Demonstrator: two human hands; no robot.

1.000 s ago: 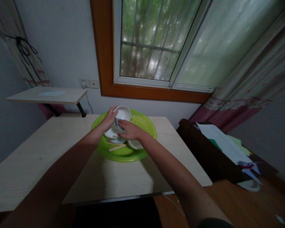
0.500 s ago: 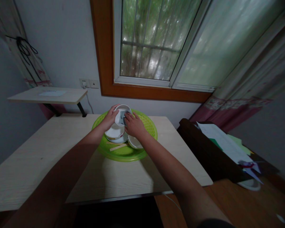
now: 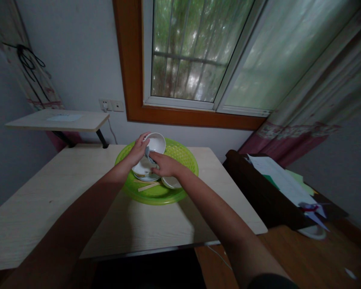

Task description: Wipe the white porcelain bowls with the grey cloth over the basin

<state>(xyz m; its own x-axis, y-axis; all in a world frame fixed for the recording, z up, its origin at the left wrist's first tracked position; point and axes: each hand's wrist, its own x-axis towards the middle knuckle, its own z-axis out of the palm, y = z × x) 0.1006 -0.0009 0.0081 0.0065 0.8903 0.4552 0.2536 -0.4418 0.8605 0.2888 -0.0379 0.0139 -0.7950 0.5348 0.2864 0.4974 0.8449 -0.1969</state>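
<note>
My left hand [image 3: 138, 151] grips a white bowl [image 3: 157, 142] by its left side, tilted so its inside faces me. At the bowl's lower left edge, my right hand [image 3: 164, 163] holds a grey cloth [image 3: 148, 155] against it, fingers closed on the fabric. Beneath them, another white bowl [image 3: 142, 167] rests on a white plate [image 3: 144, 178]. A further white bowl [image 3: 171, 183] sits to the right, partly hidden by my right wrist. Light wooden chopsticks [image 3: 149, 186] lie in front. All of these are over or in a round green plastic basket [image 3: 156, 200].
The basket stands on a pale wooden table [image 3: 102, 224] against the wall. A small raised shelf [image 3: 57, 120] with a paper on it is at the back left. To the right, a dark brown piece of furniture [image 3: 252, 192] bears papers [image 3: 282, 180]. A window is behind.
My right hand has moved the cloth from inside the bowl down and left to its lower left edge. My left hand still grips the bowl, which stays nearly in place.
</note>
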